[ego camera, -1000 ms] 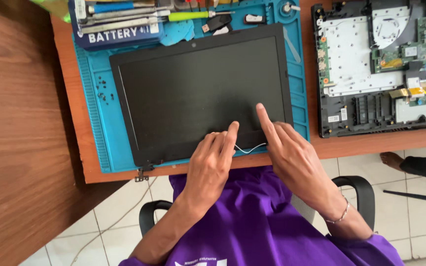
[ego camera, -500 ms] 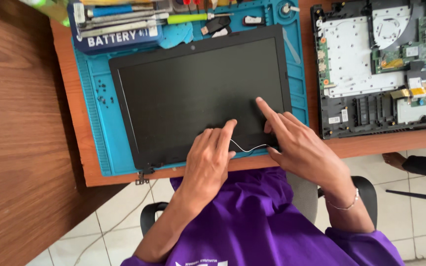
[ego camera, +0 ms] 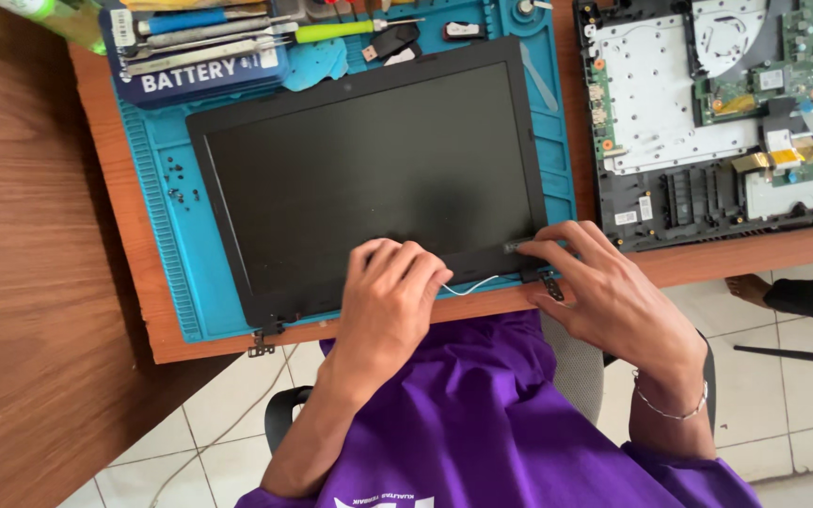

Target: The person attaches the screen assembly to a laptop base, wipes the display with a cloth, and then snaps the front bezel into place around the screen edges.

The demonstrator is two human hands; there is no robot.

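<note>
The flat black rectangular laptop screen panel is lying face up on the blue silicone repair mat, which is covering the near part of the orange-brown wooden desk; its long axis is running left to right across the mat, slightly tilted so that the right end is sitting farther from the person than the left; its hinge edge is pointing toward the person, with a small metal hinge bracket poking past the desk edge at the left corner and another at the right; the glass is looking dark, matte and unlit inside a thin black bezel. The left hand is resting on the lower bezel with its fingers curled loosely, pressing down rather than gripping anything; the right hand is lying just beside it, fingers spread and bent, the fingertips touching the panel's lower right corner above the hinge; a thin white wire is looping between the two hands. An opened grey laptop base with exposed green circuit board is sitting to the right of the mat.
</note>
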